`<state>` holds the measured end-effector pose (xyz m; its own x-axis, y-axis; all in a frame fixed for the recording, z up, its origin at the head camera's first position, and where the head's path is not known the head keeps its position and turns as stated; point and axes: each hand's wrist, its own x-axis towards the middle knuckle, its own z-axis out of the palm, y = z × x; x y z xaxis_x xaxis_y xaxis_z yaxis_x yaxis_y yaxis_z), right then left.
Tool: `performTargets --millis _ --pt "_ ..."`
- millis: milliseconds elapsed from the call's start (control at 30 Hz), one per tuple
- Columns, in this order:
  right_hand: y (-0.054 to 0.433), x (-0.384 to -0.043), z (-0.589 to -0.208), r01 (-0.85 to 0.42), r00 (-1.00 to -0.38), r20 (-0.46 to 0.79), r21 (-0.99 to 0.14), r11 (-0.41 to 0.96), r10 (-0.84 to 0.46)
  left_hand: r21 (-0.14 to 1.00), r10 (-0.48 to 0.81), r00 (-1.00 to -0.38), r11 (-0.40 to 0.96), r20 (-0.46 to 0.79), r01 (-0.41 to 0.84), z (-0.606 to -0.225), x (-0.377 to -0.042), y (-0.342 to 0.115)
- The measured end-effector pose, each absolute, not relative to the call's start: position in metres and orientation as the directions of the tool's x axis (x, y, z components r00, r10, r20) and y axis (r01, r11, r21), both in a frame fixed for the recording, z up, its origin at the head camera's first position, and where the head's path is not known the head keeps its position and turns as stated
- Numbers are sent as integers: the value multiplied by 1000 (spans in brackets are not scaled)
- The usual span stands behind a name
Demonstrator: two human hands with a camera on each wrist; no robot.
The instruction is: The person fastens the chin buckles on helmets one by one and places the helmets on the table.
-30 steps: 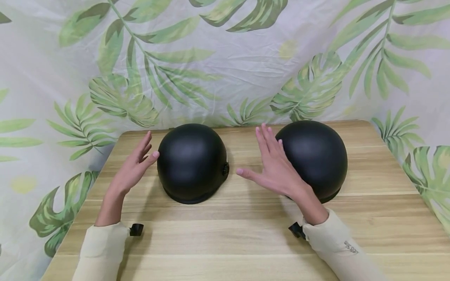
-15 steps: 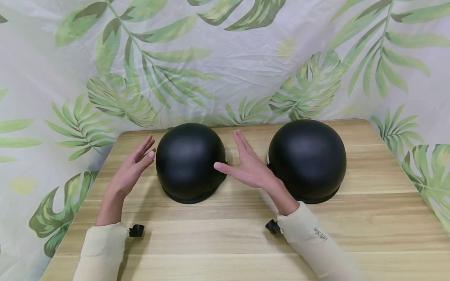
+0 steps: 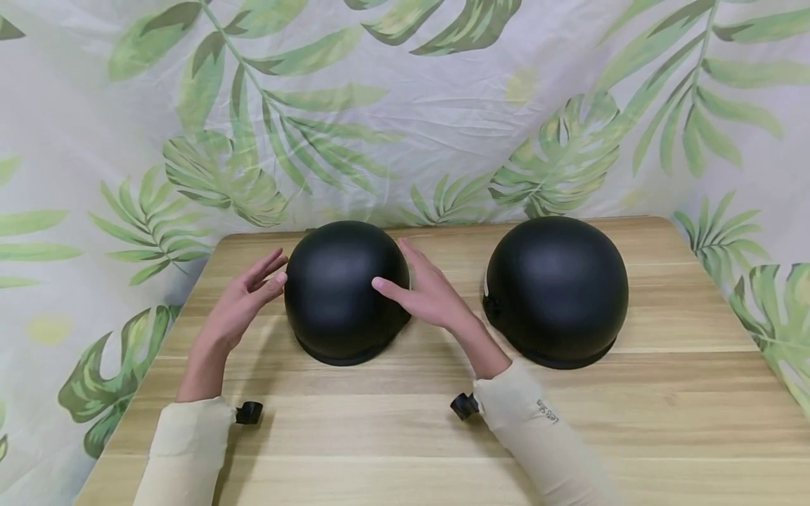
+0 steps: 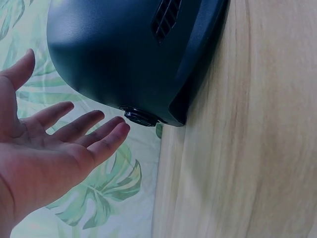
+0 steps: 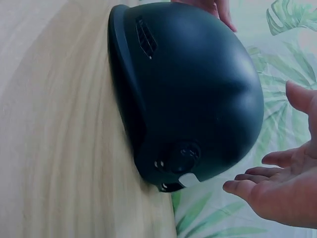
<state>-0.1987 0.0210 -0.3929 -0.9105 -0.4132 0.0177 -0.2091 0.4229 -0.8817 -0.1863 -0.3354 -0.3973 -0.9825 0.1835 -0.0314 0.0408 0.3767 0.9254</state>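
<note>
Two matte black helmets lie dome-up on the wooden table, side by side. My left hand [image 3: 239,306] is at the left side of the left helmet [image 3: 344,292], its fingers loosely extended with the thumb tip right at the shell. On the other side of that helmet, my right hand [image 3: 427,288] is spread, its thumb overlapping the dome in the head view. A gap shows between the right fingers [image 5: 242,188] and the shell in the right wrist view. A round side fitting [image 4: 140,117] and a slotted vent [image 4: 166,20] show on the helmet in the left wrist view.
The right helmet [image 3: 557,292] stands apart, to the right of my right forearm. A leaf-patterned cloth [image 3: 443,105] hangs behind the wooden table [image 3: 354,436] and around its sides. Black wrist mounts [image 3: 465,406] stick out from both sleeves.
My right hand has moved left, away from the right helmet, across the gap to the right side of the left helmet. The left hand has barely moved. Both helmets stay put.
</note>
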Motion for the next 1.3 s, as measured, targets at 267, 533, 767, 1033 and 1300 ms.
performTargets --millis 267,533,767,1033,1300 --pt "15 -197 -404 -265 -907 75 -867 422 -415 911 179 -982 411 -54 25 -402 -188 -335" --pt "15 -196 -409 -281 -912 103 -861 423 -397 908 170 -980 418 -100 -20 -402 -187 -338" --pt "13 -195 -411 -276 -912 102 -869 411 -397 928 204 -970 368 -134 -51 -402 -187 -336" --pt "10 -196 -415 -253 -921 80 -868 427 -382 924 192 -974 380 -118 -37 -403 -186 -332" --pt "10 -196 -416 -223 -937 74 -878 424 -341 912 147 -988 409 -34 30 -406 -187 -326"
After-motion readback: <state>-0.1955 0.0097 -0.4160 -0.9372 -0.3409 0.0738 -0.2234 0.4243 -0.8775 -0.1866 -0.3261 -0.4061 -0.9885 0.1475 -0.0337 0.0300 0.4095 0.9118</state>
